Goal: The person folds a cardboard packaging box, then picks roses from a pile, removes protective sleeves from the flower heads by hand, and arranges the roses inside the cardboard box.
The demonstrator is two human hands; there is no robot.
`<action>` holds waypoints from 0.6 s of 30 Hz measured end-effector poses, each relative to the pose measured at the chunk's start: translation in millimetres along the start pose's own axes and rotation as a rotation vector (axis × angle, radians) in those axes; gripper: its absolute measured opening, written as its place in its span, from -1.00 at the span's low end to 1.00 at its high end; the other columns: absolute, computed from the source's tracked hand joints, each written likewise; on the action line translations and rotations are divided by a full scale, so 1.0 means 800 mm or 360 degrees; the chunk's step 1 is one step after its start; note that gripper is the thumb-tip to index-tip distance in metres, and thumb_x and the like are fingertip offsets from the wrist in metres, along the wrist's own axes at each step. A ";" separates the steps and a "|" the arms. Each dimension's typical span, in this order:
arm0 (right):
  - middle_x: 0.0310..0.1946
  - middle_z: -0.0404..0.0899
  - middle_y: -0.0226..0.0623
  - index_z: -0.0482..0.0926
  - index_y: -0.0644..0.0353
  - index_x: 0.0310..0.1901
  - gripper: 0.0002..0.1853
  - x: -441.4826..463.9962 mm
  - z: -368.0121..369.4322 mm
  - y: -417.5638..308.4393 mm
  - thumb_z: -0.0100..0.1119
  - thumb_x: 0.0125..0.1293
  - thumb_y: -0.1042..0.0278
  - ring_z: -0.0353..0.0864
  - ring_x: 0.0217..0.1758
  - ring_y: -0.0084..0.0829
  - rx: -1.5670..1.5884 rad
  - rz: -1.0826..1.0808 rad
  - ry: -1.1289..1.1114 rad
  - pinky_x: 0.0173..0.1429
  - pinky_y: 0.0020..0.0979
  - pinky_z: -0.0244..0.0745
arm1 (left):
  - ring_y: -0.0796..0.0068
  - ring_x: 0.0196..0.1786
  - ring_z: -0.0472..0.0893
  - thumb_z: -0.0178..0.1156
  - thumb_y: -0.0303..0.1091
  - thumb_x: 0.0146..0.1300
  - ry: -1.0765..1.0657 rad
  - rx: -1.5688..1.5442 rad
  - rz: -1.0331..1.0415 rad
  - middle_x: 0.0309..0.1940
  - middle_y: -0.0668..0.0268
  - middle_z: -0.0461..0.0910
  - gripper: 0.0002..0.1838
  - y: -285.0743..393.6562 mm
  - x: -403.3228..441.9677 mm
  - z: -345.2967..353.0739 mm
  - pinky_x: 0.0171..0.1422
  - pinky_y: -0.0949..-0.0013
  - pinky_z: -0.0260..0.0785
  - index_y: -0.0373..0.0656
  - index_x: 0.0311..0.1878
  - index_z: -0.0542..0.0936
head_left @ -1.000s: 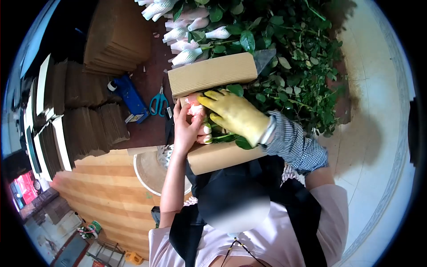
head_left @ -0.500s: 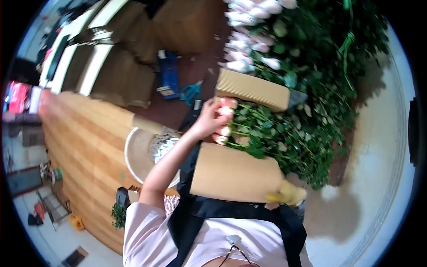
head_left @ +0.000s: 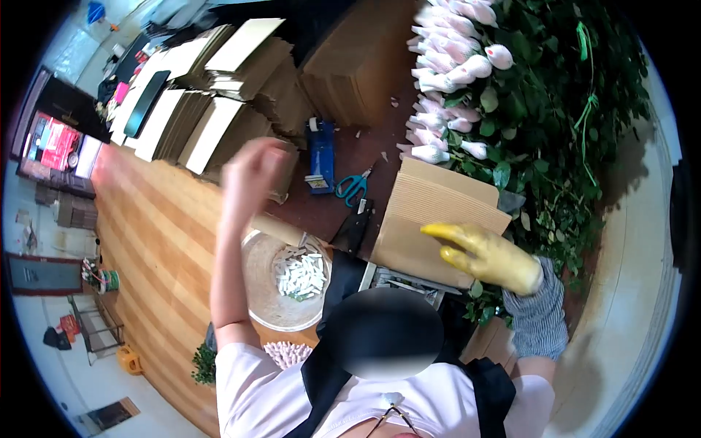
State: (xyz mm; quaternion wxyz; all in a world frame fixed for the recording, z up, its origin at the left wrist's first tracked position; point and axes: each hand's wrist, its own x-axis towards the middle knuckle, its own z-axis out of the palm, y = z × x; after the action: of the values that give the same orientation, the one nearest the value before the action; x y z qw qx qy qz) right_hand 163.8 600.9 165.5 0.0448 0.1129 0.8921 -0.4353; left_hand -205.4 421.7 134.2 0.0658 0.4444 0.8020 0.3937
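Note:
My left hand [head_left: 252, 179], bare and blurred by motion, is raised in front of the stacked cardboard; its fingers look curled, but whether anything is in them does not show. On my right hand [head_left: 485, 255] is a yellow glove with a striped sleeve. Its fingers are stretched out and lie over a brown corrugated cardboard sheet [head_left: 416, 208], folded over on the work table. The pink roses are out of sight, and green leaves [head_left: 476, 290] show near the sheet's lower right corner.
Rose heads in white nets [head_left: 456, 69] with long leafy stems are piled beyond the sheet. A blue tape dispenser [head_left: 320, 157], teal scissors [head_left: 354, 188] and a black tool [head_left: 356, 230] lie left of it. A white bucket [head_left: 252, 310] holds paper bits. Cardboard stacks [head_left: 212, 139] stand at upper left.
My left hand has left the pink roses and swung up and left. The near cardboard flap is now folded over them. My gloved right hand has moved from the flap's lower corner onto the sheet.

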 end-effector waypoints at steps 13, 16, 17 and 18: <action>0.35 0.47 -0.08 0.30 0.19 0.48 -0.38 0.000 0.033 0.031 0.19 0.45 0.24 0.49 0.37 -0.15 -0.0220 0.0031 -0.0115 0.50 -0.17 0.34 | 0.10 0.21 0.57 0.16 -0.23 0.49 0.0236 0.1502 0.0190 0.20 0.21 0.57 -0.57 -0.050 0.042 -0.079 0.25 0.06 0.40 -0.06 0.36 0.50; 0.44 0.36 -0.08 0.23 0.16 0.52 -0.28 0.022 0.128 0.128 0.22 0.37 0.22 0.42 0.44 -0.14 -0.0727 0.0081 0.0273 0.52 -0.18 0.33 | 0.12 0.22 0.57 0.14 -0.22 0.51 0.0275 0.1495 0.0307 0.21 0.22 0.57 -0.61 -0.068 0.049 -0.090 0.24 0.07 0.42 -0.05 0.33 0.56; 0.51 0.28 -0.07 0.18 0.14 0.55 -0.25 0.026 0.136 0.140 0.19 0.36 0.21 0.36 0.50 -0.15 -0.0803 0.0026 0.0399 0.52 -0.17 0.32 | 0.13 0.23 0.57 0.12 -0.22 0.52 0.0340 0.1442 0.0430 0.21 0.23 0.57 -0.64 -0.078 0.051 -0.093 0.23 0.08 0.44 -0.05 0.30 0.59; 0.51 0.28 -0.07 0.18 0.14 0.55 -0.25 0.028 0.134 0.142 0.19 0.36 0.21 0.36 0.50 -0.15 -0.0811 0.0023 0.0399 0.52 -0.17 0.32 | 0.20 0.25 0.58 0.12 -0.26 0.52 0.0553 0.1785 0.0612 0.22 0.28 0.58 -0.68 -0.057 0.045 -0.092 0.21 0.11 0.48 0.00 0.25 0.65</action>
State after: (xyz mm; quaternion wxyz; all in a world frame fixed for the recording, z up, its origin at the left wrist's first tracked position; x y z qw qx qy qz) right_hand 167.7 587.6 8.7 -0.0358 0.1573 0.9705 -0.1793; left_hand -290.4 393.5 161.8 -0.3817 0.4773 0.7913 -0.0166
